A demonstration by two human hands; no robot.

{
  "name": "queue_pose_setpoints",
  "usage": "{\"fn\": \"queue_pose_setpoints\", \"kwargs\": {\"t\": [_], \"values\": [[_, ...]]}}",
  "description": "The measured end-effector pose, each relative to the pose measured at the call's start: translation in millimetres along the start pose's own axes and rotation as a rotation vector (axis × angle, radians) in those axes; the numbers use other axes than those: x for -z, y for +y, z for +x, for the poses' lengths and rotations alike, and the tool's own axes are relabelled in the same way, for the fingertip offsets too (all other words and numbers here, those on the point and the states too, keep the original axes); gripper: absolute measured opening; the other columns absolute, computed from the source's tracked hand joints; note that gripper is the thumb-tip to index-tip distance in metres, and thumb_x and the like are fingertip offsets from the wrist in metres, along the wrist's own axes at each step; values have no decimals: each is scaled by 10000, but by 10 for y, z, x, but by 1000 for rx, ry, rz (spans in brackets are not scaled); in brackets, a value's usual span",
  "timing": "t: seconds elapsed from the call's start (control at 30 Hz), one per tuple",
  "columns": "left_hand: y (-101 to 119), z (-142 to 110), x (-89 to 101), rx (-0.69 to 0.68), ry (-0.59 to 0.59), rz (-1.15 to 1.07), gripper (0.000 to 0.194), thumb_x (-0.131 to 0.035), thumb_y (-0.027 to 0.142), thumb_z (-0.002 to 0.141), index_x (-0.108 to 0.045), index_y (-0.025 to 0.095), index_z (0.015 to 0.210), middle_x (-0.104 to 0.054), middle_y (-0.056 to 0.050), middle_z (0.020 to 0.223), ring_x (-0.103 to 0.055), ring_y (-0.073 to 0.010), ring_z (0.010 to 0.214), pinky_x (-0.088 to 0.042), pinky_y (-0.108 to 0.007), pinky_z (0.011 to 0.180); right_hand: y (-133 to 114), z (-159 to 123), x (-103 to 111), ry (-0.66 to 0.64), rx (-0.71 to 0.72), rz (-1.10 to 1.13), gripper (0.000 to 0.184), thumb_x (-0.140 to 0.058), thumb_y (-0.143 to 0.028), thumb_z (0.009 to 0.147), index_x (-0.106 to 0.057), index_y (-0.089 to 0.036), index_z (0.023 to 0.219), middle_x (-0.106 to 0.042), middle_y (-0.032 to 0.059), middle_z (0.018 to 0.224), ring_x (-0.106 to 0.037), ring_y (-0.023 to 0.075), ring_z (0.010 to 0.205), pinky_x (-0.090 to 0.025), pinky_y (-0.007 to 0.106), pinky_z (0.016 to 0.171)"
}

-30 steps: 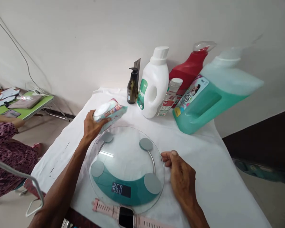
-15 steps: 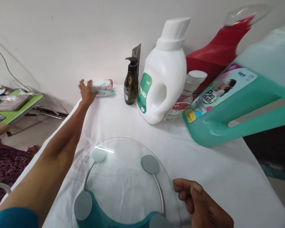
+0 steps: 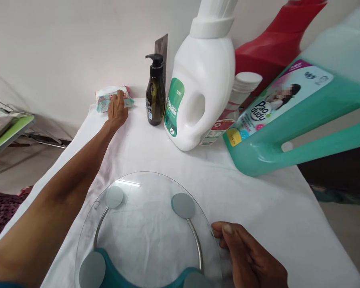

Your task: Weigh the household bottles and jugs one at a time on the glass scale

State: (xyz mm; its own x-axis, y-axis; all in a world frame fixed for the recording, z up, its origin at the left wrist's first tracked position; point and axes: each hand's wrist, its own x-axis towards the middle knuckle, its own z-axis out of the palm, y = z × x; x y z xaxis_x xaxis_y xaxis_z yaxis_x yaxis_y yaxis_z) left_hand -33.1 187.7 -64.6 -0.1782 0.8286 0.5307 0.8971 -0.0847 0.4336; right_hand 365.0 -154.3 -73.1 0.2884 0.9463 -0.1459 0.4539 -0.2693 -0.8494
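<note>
A round glass bathroom scale with grey discs, curved metal bars and a teal section lies in front of me. My right hand is closed, fingertips and thumb at the scale's right rim. At the table's far left corner lies a soft pack of wet wipes. My left hand reaches out to it, its fingers bent together over the pack's front and top; the fingertips are partly unclear. A dark pump bottle stands just right of the pack.
Right of the pump bottle stand a white detergent jug, a small white-capped bottle, a red bottle and a large green jug. White cloth covers the table. A green table stands left.
My left hand has moved from the wipes pack's left side onto its front and middle. My right hand stays at the scale's rim. The camera view has shifted slightly.
</note>
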Motion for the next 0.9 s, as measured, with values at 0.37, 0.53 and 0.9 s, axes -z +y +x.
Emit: {"fn": "queue_pose_setpoints", "kwargs": {"t": [0.37, 0.53, 0.9], "values": [[1526, -706, 665, -101, 123, -656, 308, -667, 526, 1029, -611, 233, 956, -706, -40, 951, -693, -198, 874, -589, -386, 845, -190, -21, -71, -45, 208, 74, 545, -544, -671, 1004, -684, -225, 724, -601, 12, 616, -528, 145, 529, -390, 266, 484], [2478, -1110, 627, -118, -247, -768, 407, -648, 625, 1030, -587, 233, 941, -717, -68, 985, -721, -252, 988, -593, -419, 899, -196, -37, -103, -48, 290, 90, 538, -524, -640, 1021, -612, -219, 697, -578, -5, 627, -398, 119, 521, -349, 278, 513], [2439, -1222, 676, 240, -34, -944, 625, -586, 826, 954, -519, 244, 736, -588, -20, 706, -665, -205, 735, -563, -375, 688, -147, -9, -137, -28, 370, 52, 485, -472, -575, 1040, -547, -226, 711, -587, -8, 659, -449, 133, 593, -365, 287, 597]]}}
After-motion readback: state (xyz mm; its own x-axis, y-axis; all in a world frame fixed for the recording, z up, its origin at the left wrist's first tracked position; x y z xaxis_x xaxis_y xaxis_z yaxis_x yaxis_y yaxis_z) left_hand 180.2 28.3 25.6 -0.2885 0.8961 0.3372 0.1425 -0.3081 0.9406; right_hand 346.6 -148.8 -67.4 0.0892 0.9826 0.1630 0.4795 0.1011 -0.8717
